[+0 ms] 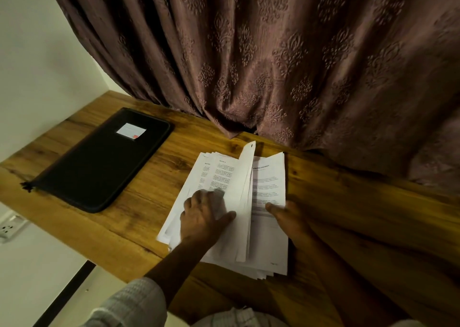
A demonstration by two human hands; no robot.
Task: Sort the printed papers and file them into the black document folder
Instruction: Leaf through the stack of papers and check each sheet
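Near the desk point(348, 202) front edge, the left hand point(201, 217), thumb spread, presses papers point(268, 177); the right hand point(288, 217) apparently pinches them. A closed folder point(99, 162) lies by the left edge.

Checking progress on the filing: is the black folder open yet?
No, the black document folder lies closed and flat on the wooden table, left of the papers.
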